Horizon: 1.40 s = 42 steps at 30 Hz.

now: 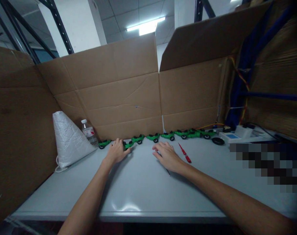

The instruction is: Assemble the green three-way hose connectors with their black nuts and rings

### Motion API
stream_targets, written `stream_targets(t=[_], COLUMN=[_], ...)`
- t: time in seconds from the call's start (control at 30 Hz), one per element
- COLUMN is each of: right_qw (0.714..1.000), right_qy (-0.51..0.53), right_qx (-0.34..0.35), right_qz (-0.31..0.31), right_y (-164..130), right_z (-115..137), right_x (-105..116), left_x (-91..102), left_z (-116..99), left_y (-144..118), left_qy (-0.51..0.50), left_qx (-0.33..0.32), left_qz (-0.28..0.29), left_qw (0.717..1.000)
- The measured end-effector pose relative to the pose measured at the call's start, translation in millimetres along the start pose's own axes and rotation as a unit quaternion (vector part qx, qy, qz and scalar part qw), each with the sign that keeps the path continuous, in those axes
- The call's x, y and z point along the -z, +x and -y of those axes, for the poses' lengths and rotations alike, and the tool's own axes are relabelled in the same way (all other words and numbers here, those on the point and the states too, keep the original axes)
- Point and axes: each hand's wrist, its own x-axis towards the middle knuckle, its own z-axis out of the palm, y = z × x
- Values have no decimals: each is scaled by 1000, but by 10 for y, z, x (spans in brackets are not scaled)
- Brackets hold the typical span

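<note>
Several green toy cars with black wheels stand in a row along the back of the table. My left hand [117,152] is at the row's left part, thumb spread from the fingers, beside a green toy car [128,145] that it partly covers. Another green toy car [104,144] sits just left of that hand. My right hand [168,156] hovers or rests over the table with loosely bent fingers apart, in front of a green toy car [153,137]. From under its wrist side pokes a thin dark tip [168,171], its kind hidden. To its right lies a red screwdriver [185,154].
A silvery-white drawstring pouch [68,140] and a clear plastic bottle [89,133] stand at the left by the cardboard wall [119,98]. At right are a black ring [218,141], a white power strip [246,134] with cables, and a blue rack post [238,81].
</note>
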Motion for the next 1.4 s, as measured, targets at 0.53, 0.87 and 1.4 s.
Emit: stream_targets(t=[0.53,0.87,1.4], right_qw=[1000,1000,985], right_qy=[-6,4,7], right_qx=[-14,0,-69], right_qz=[23,6,-159], right_y=[-3,-7,199], right_z=[38,4,-277], right_x=[20,-43,184], left_x=[-30,-147,-423], left_z=[52,123,279], left_y=[-10,7,184], left_qy=[2,-21,-144], left_qx=[25,46,53], left_qz=[72,-18,-71], left_qw=[997,999,986])
